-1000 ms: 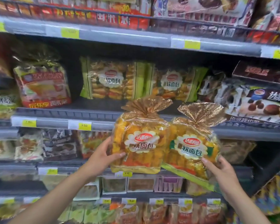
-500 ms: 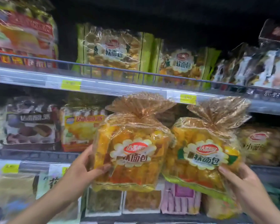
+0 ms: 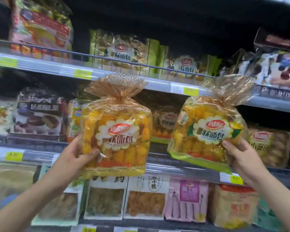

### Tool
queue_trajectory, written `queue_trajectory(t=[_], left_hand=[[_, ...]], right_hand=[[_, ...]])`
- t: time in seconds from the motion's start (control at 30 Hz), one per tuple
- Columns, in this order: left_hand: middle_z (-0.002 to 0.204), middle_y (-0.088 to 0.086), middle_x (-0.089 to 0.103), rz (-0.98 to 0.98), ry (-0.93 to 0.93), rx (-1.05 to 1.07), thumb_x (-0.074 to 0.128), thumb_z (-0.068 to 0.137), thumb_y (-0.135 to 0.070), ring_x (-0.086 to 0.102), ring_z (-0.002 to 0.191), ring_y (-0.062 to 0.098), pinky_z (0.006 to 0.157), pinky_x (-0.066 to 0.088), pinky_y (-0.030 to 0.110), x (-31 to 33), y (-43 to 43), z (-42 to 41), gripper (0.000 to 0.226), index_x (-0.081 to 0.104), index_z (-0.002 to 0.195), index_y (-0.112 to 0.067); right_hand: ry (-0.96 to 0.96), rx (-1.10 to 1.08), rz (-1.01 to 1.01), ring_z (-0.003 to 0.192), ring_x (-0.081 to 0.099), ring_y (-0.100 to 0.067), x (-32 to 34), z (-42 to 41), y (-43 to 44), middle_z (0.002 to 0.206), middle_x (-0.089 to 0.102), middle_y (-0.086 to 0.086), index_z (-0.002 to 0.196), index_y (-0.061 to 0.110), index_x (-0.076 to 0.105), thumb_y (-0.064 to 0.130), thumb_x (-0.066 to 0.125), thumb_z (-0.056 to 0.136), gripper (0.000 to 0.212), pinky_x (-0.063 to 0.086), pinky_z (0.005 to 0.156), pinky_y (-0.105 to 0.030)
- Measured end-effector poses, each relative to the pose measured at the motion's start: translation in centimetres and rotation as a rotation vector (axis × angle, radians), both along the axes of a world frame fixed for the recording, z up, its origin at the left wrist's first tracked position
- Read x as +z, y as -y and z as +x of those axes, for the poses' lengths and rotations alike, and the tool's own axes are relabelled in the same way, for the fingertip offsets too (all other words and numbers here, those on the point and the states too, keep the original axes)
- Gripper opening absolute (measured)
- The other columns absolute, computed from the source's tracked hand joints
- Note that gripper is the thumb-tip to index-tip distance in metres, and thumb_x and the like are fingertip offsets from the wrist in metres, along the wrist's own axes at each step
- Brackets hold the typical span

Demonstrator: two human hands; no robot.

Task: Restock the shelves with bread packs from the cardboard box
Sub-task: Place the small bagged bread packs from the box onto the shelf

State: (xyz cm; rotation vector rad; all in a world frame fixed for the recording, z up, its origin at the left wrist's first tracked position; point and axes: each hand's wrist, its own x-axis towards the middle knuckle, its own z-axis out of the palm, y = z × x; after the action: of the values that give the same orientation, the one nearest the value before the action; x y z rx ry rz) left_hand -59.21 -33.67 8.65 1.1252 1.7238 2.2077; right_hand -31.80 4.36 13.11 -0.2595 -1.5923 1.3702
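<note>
Head view, shop aisle; metal shelving fills the frame. The person's left hand grips the lower left side of a clear gold-topped bag of yellow bread rolls, thumb across the front, pack upright. The right hand grips the lower right corner of a second clear bag of yellow rolls with a green bottom edge; this pack is tilted, its tied top leaning right.

Both packs hang in the air in front of the middle shelf, apart from each other.

Shelving:
- The grey upper shelf edge carries a low wire rail and yellow-green price tags. Behind the rail stand green-sided bags of rolls and, at far left, a red-and-white cake bag.
- On the middle level, a dark purple pie box sits left and a brown roll bag right.
- The grey middle shelf lip runs behind both pack bottoms.
- Below it are white window boxes and a pink wrapped pack.

The shelf backs are dark and the frame edges blurred.
</note>
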Motion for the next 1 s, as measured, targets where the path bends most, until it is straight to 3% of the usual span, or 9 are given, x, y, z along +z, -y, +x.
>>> queue_trajectory(t=[0.07,0.13,0.23,0.4,0.53,0.6,0.7,0.77,1.0], left_hand=[[0.115,-0.004,0.076,0.007,0.012,0.046,0.088,0.059,-0.061,0.073,0.107,0.022,0.096,0.053,0.048,0.2,0.8,-0.2,0.077,0.060,0.128,-0.041],[0.114,-0.005,0.076,0.004,-0.006,0.072,0.087,0.057,-0.064,0.073,0.104,0.019,0.097,0.053,0.049,-0.1,1.3,-0.2,0.080,0.059,0.128,-0.041],[0.114,-0.005,0.076,-0.014,-0.013,0.088,0.086,0.050,-0.073,0.074,0.102,0.019,0.096,0.053,0.051,-0.3,1.9,0.1,0.080,0.062,0.121,-0.045],[0.115,-0.009,0.076,-0.059,-0.016,0.112,0.084,0.067,-0.059,0.073,0.105,0.018,0.099,0.052,0.051,-0.1,1.8,0.2,0.058,0.061,0.119,-0.046],[0.113,-0.006,0.077,-0.043,0.004,0.131,0.081,0.072,-0.046,0.075,0.101,0.020,0.096,0.054,0.051,0.1,1.4,0.1,0.051,0.061,0.119,-0.039],[0.113,-0.004,0.076,-0.049,-0.001,0.123,0.085,0.072,-0.050,0.075,0.102,0.021,0.094,0.054,0.050,0.0,1.3,-0.1,0.051,0.063,0.117,-0.040],[0.113,-0.005,0.077,-0.038,0.008,0.118,0.082,0.076,-0.043,0.074,0.103,0.023,0.094,0.054,0.049,-0.4,1.3,-0.4,0.048,0.062,0.119,-0.039],[0.114,-0.004,0.076,-0.044,0.003,0.111,0.088,0.064,-0.057,0.074,0.103,0.023,0.094,0.054,0.051,-0.6,1.2,-0.5,0.060,0.063,0.117,-0.042],[0.119,-0.006,0.074,-0.063,-0.011,0.111,0.086,0.044,-0.075,0.073,0.108,0.022,0.099,0.052,0.053,-1.1,1.6,-1.2,0.083,0.062,0.120,-0.049]], right_hand=[[-0.033,0.027,0.002,0.064,0.066,-0.001,1.0,-0.5,0.2,0.082,0.074,0.009,0.106,0.018,0.064,0.008,0.065,0.095,0.014,0.050,0.050,-0.015],[-0.044,0.064,-0.003,0.069,0.068,0.000,1.1,-1.4,-0.3,0.086,0.075,0.010,0.105,0.021,0.063,0.009,0.065,0.091,0.019,0.053,0.055,-0.015],[-0.041,0.092,0.031,0.091,0.072,-0.007,0.4,-2.9,-1.2,0.104,0.077,0.004,0.112,0.020,0.066,0.032,0.085,0.063,0.054,0.059,0.074,-0.020],[0.039,0.021,0.120,0.091,0.072,-0.011,-0.1,-6.1,-1.9,0.103,0.078,0.002,0.100,0.026,0.073,0.064,0.095,0.042,0.072,0.059,0.077,-0.023],[0.124,-0.038,0.160,0.112,0.069,-0.025,0.8,-8.4,-3.2,0.113,0.075,-0.004,0.108,0.020,0.069,0.025,0.087,0.075,0.038,0.058,0.088,-0.027],[0.174,-0.087,0.170,0.114,0.067,-0.025,1.0,-9.6,-4.4,0.115,0.073,-0.004,0.115,0.019,0.068,0.015,0.083,0.080,0.038,0.057,0.093,-0.033],[0.247,-0.120,0.160,0.115,0.065,-0.026,1.0,-11.3,-5.4,0.124,0.069,-0.008,0.124,0.013,0.064,0.014,0.082,0.083,0.045,0.052,0.102,-0.043],[0.288,-0.135,0.155,0.113,0.065,-0.026,0.7,-12.4,-6.0,0.127,0.068,-0.008,0.128,0.012,0.062,0.013,0.080,0.085,0.046,0.053,0.099,-0.040],[0.543,-0.314,0.197,0.118,0.060,-0.033,0.0,-15.3,-7.0,0.133,0.064,-0.010,0.136,0.013,0.055,0.041,0.066,0.095,0.051,0.046,0.095,-0.036]])
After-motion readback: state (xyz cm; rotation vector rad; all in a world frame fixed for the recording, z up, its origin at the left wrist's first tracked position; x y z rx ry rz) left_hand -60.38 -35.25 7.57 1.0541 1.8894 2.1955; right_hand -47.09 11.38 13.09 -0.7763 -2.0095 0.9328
